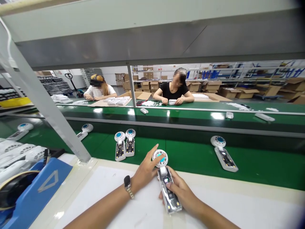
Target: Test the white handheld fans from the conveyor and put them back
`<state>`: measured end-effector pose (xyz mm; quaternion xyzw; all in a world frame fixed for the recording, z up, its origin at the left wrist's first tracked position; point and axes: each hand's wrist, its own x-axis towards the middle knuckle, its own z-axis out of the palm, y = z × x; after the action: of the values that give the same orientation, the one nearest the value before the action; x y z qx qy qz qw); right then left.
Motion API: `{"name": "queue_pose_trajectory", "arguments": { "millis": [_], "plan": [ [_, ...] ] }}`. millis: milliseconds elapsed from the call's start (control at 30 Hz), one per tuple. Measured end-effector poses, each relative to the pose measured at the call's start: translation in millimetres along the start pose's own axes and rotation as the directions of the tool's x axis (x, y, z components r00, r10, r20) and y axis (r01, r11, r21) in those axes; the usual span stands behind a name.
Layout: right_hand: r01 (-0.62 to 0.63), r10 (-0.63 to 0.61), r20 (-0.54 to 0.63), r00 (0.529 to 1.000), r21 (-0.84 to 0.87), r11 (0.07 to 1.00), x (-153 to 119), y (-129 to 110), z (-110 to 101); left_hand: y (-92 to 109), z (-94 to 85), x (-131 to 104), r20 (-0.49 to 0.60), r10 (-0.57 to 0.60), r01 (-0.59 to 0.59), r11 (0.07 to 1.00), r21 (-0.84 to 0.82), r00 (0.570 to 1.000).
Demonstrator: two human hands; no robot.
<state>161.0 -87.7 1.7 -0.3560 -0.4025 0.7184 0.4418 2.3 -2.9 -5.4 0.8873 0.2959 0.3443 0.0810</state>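
A small handheld fan (169,194) is tilted in front of me over the white work surface. It has a round white head with a blue centre and a clear-fronted body showing a dark circuit board and a small lit display. My right hand (182,187) is wrapped round the body, thumb on its front near the display. At the fan's head is my left hand (145,165), one finger across the front and the others by the rim; a watch (127,183) is on that wrist. Beyond, two similar fans (125,146) lie side by side on the green conveyor belt.
Another fan (224,154) lies on the belt at right, more at left. A slanted metal post (51,95) and a blue bin (40,190) stand at left, beside stacked white fans. An overhead shelf (152,35) spans the top. Two co-workers sit across the line.
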Motion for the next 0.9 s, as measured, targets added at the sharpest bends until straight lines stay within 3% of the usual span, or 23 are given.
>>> {"name": "queue_pose_trajectory", "arguments": {
  "millis": [233,367,633,900],
  "plan": [
    [0.000,0.004,0.067,0.998,-0.064,0.998,-0.1,5.9,-6.1,-2.6,0.3,-1.1,0.018,0.020,-0.020,1.000,-0.014,1.000],
    [-0.029,0.032,0.059,0.998,-0.052,0.998,-0.1,6.6,-8.4,-2.0,0.2,-0.8,0.013,0.025,-0.025,1.000,-0.004,1.000],
    [0.046,-0.046,0.097,0.994,0.001,0.999,-1.5,6.0,-7.4,1.0,-1.9,0.5,-0.017,0.048,-0.048,0.998,0.032,0.999],
    [0.015,-0.010,0.068,0.998,-0.068,0.998,-3.9,0.0,-5.9,1.5,0.0,0.9,-0.015,0.033,-0.032,0.999,0.034,0.999]
  ]
}}
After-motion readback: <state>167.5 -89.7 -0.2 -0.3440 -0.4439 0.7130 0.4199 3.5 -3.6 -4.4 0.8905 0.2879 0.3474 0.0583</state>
